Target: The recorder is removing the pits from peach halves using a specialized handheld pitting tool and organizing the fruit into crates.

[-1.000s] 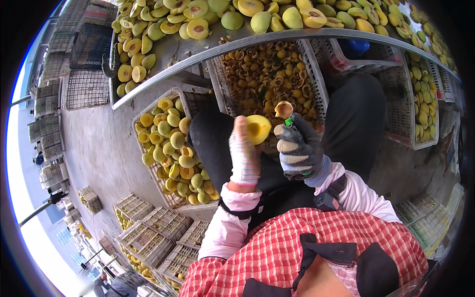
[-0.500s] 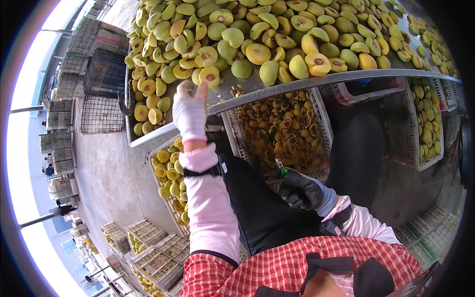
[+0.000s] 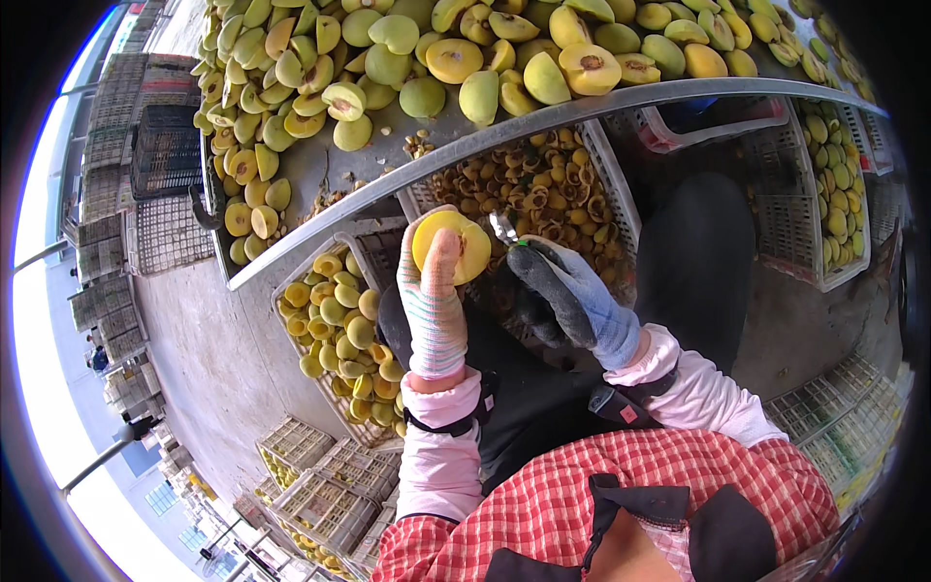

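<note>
In my left hand point(image 3: 432, 306), gloved in white with coloured stripes, a halved yellow peach point(image 3: 469, 254) is gripped, the thumb lying over its cut face. My right hand point(image 3: 567, 301), in a blue and dark grey glove, holds a small pitting tool point(image 3: 503, 229) with a shiny metal end and a bit of green on its handle. The metal end sits just right of the peach half, apart from it. Both hands are above my lap, in front of the metal table's edge point(image 3: 388, 182). Many peach halves point(image 3: 424, 98) are heaped on the table.
Below the table edge stands a crate point(image 3: 613, 179) of brownish fruit scraps. At lower left, another crate point(image 3: 303, 267) holds peach halves. A crate of fruit point(image 3: 818, 233) stands at right. Stacked crates point(image 3: 335, 495) line the floor at left, and my dark-trousered knee point(image 3: 700, 252) rises at right.
My left hand has come back from the heap to my lap with a peach half in it. My right hand has risen with the tool toward it. The view has shifted slightly.
</note>
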A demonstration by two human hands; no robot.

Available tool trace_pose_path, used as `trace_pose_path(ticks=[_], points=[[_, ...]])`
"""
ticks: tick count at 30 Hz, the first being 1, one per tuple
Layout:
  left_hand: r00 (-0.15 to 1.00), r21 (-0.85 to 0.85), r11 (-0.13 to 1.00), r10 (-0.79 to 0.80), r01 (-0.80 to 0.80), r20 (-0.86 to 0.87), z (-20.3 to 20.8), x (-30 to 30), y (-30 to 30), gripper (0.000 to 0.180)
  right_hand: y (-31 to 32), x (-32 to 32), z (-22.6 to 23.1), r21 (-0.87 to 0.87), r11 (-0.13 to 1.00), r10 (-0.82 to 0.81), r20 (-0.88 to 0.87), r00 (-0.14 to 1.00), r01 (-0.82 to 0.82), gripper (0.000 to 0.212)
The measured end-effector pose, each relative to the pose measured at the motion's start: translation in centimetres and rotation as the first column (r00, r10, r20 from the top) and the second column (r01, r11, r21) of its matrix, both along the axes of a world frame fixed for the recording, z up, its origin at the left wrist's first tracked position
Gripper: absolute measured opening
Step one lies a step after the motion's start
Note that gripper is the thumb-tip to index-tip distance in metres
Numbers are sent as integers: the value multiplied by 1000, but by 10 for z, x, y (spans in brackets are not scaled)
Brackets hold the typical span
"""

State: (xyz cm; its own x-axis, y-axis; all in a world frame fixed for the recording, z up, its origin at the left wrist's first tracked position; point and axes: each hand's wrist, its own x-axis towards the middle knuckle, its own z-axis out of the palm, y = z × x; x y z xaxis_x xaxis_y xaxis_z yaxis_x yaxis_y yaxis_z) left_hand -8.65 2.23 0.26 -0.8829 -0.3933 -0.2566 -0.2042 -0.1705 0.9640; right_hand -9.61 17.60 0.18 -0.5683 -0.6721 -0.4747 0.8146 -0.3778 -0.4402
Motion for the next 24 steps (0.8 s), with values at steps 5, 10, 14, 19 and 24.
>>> trace_pose_path(ticks=[5,10,14,19,24], points=[[999,37,999,28,-27,-33,-7,30,18,44,-9,29,-26,406,753,254,-905,341,517,19],[996,-36,999,34,-37,-77,-8,49,24,31,-8,56,-27,434,760,227,-875,428,484,18],[995,-100,995,-18,9,-96,-5,58,26,30,-11,80,-40,338,903,41,-682,730,265,22],[999,-49,998,-42,40,-25,-2,67,26,41,5,80,-23,-90,974,208,-23,978,-209,39],[991,380,920,-122,94,52,-16,73,21,42,-3,88,-41,-907,401,535,344,771,127,51]])
